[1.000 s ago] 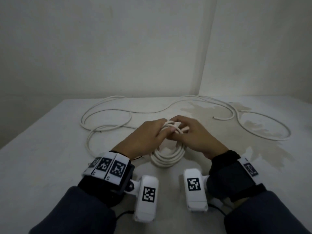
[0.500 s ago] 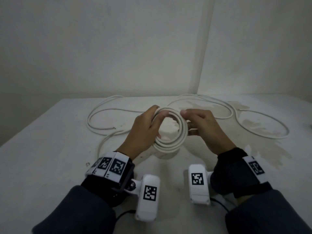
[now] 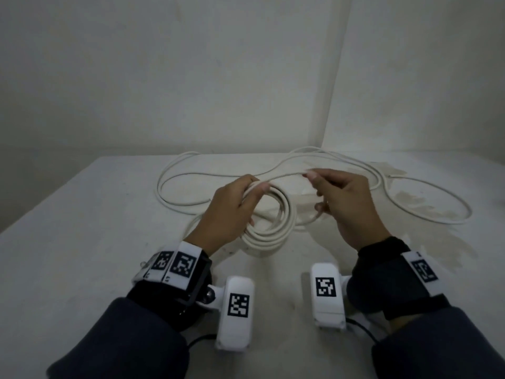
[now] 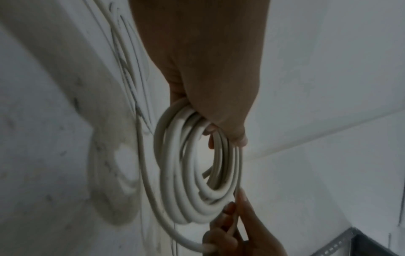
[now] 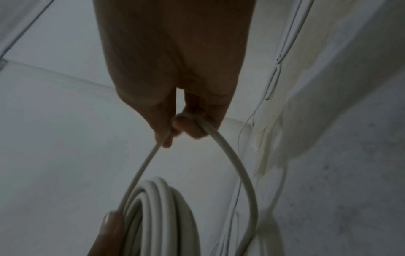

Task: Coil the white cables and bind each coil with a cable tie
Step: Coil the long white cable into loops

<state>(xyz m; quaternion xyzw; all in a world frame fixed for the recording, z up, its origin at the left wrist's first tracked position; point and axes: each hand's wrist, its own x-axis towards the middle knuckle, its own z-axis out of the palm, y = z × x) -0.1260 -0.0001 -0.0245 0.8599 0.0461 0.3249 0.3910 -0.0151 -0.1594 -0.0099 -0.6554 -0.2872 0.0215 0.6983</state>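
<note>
Coil of white cable sits in the centre of my head view, held up off the table by the left hand, whose fingers curl through the ring of loops while the thumb lies over the top strand. In the left wrist view I see the same ring hanging below the knuckles in mid frame, several turns deep. The right hand, right of centre in the head view, pinches a single strand that runs from the top of the coil across to its fingertips; the right wrist view shows that strand bending in an arch out of the curled fingers and back down to the coil at lower centre. Loose cable trails in wide loops across the upper part of the table, from upper left to the right edge, lying on a stained patch of the surface. I see dark sleeves at the bottom corners.
</note>
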